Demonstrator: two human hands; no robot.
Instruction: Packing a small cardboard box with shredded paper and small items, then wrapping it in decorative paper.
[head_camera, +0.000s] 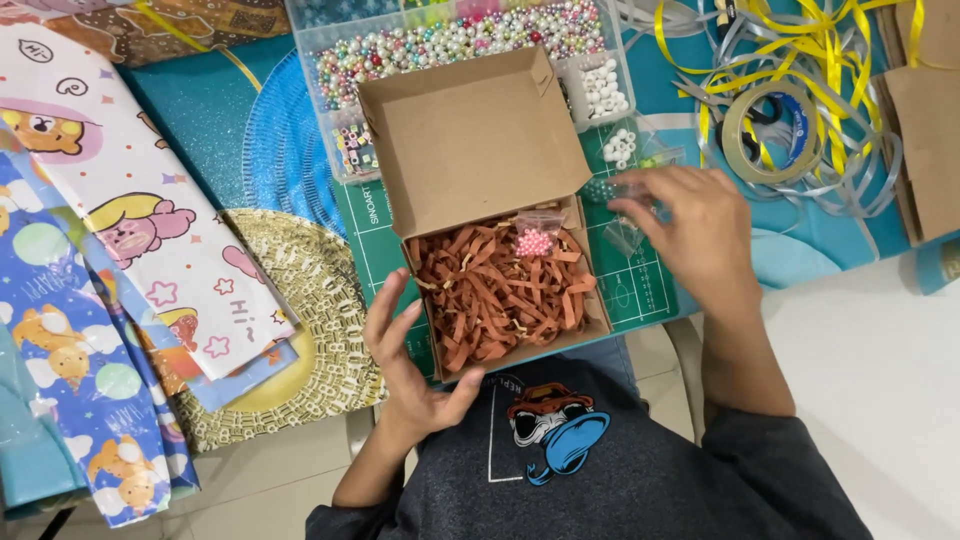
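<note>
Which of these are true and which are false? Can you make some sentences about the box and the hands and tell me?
1. The cardboard box is filled with orange-brown paper shreds. True.
2. The box lid is closed. False: the lid stands open, tipped back over the bead organiser.
3. A small bag of pink beads lies on the shreds. True.
4. The left hand is holding the tape roll. False: it is open beside the box's near left corner; the tape roll lies apart, among the ribbons.
5. The right hand is at small clear bags on the green cutting mat. True.
</note>
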